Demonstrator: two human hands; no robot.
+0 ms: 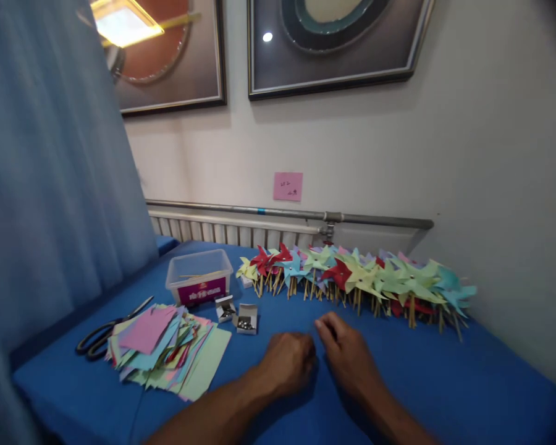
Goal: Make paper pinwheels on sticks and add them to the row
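Observation:
My left hand (290, 361) rests on the blue cloth as a loose fist, knuckles up. Just beside it my right hand (347, 349) lies on its edge with the fingers curled in, a small gap between the two. I see nothing in either hand. Nearest to the left hand are two small open boxes of metal pins, one box (247, 319) in front and another box (225, 308) behind. Beyond my right hand lies a long row of paper pinwheels (361, 278) on thin sticks, in red, green, yellow and blue.
A pile of coloured paper sheets (167, 352) lies on the left, with black-handled scissors (109, 334) beside it. Behind them stands a clear plastic tub (199, 278) with a few sticks. A blue curtain (60, 154) hangs at the left; a pipe (287, 213) runs along the wall.

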